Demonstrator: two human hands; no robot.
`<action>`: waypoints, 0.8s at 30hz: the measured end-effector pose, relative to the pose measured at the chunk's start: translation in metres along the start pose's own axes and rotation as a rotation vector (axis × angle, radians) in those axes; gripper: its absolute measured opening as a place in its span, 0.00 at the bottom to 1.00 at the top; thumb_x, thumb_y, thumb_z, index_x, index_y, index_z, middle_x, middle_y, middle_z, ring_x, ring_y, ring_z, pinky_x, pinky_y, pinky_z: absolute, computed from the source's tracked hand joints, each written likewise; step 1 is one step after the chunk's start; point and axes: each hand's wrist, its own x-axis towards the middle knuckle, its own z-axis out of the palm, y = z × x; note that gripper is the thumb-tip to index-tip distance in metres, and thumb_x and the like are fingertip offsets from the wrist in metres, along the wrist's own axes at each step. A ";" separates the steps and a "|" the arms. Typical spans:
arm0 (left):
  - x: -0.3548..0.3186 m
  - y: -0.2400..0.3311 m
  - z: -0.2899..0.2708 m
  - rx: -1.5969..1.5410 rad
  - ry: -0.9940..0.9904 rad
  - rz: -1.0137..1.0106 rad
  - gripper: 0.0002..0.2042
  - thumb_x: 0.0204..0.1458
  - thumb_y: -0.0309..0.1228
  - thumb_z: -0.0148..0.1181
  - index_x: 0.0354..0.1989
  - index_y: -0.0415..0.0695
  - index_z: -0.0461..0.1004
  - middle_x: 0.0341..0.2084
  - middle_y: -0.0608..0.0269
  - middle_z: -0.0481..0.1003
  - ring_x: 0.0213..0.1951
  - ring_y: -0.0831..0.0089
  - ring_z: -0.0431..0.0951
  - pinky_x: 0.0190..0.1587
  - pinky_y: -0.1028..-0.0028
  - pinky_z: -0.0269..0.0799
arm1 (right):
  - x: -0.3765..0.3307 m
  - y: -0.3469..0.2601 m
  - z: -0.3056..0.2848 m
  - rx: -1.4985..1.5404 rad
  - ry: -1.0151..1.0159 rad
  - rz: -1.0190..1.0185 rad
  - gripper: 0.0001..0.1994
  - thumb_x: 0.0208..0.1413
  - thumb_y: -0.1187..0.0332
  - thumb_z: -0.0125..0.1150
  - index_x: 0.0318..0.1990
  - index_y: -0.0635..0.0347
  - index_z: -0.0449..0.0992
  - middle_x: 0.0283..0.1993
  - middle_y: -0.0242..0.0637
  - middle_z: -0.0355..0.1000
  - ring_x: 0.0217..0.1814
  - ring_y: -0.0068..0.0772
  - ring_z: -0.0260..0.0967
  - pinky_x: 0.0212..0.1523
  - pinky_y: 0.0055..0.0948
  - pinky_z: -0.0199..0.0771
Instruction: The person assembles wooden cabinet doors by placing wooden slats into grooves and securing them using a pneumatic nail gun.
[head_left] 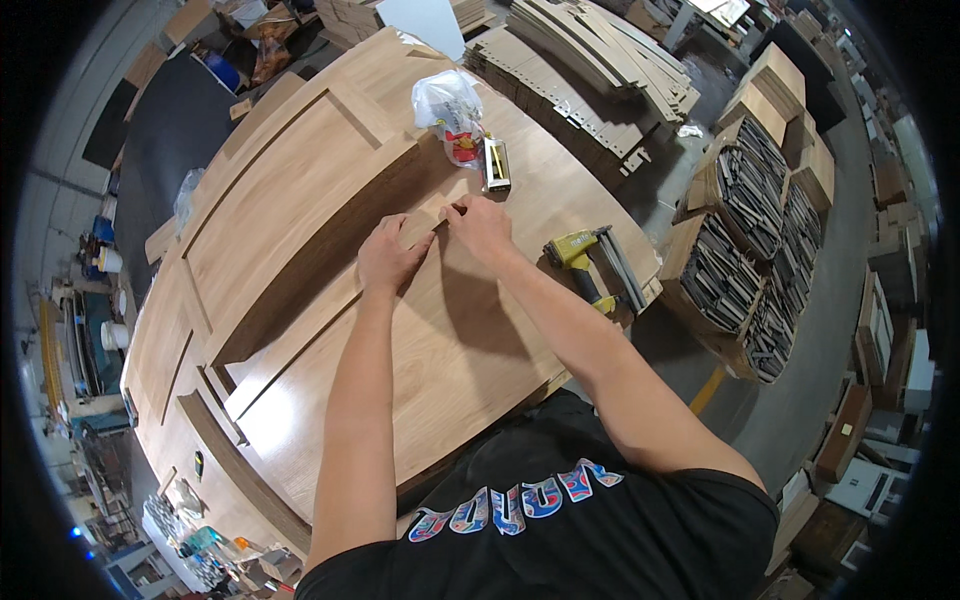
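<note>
My left hand [388, 256] is closed around a narrow light wooden strip [418, 229] on the wood-grain panel [440, 340]. My right hand [480, 230] pinches the far end of that strip, its fingertips close to my left hand's thumb. Just beyond the hands stands a curved wooden piece [330, 235] with a tall side face. A small open box [496, 165] sits past my right hand, beside a white plastic bag [448, 105] with red and yellow print. To the right of my right forearm lies a yellow-green nail gun [575, 250].
Another curved wooden piece [245, 470] lies at the lower left. Stacked flat boards [570, 90] stand beyond the table's far right edge. Cardboard boxes [690, 270] full of dark strips sit on the floor to the right. A dark round-edged surface [175, 140] is at the far left.
</note>
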 end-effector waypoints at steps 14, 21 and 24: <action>-0.009 -0.012 -0.003 -0.066 0.043 0.030 0.33 0.59 0.62 0.71 0.60 0.46 0.83 0.56 0.58 0.84 0.57 0.52 0.85 0.58 0.55 0.82 | -0.128 0.179 -0.102 -0.246 -0.163 0.402 0.57 0.58 0.66 0.78 0.83 0.77 0.40 0.69 0.75 0.72 0.70 0.72 0.74 0.67 0.55 0.77; -0.009 -0.011 -0.001 -0.091 0.036 0.010 0.34 0.60 0.63 0.69 0.61 0.46 0.81 0.57 0.59 0.84 0.58 0.54 0.84 0.60 0.55 0.81 | -0.070 0.175 -0.171 0.198 -0.110 0.400 0.15 0.59 0.67 0.77 0.47 0.64 0.79 0.34 0.32 0.76 0.32 0.28 0.74 0.34 0.35 0.79; -0.006 -0.009 -0.001 -0.106 0.010 0.015 0.34 0.60 0.63 0.69 0.62 0.46 0.80 0.57 0.59 0.83 0.59 0.55 0.84 0.60 0.54 0.81 | -0.057 0.101 -0.206 0.393 -0.248 0.547 0.12 0.68 0.65 0.76 0.37 0.56 0.76 0.27 0.26 0.70 0.23 0.23 0.67 0.28 0.32 0.75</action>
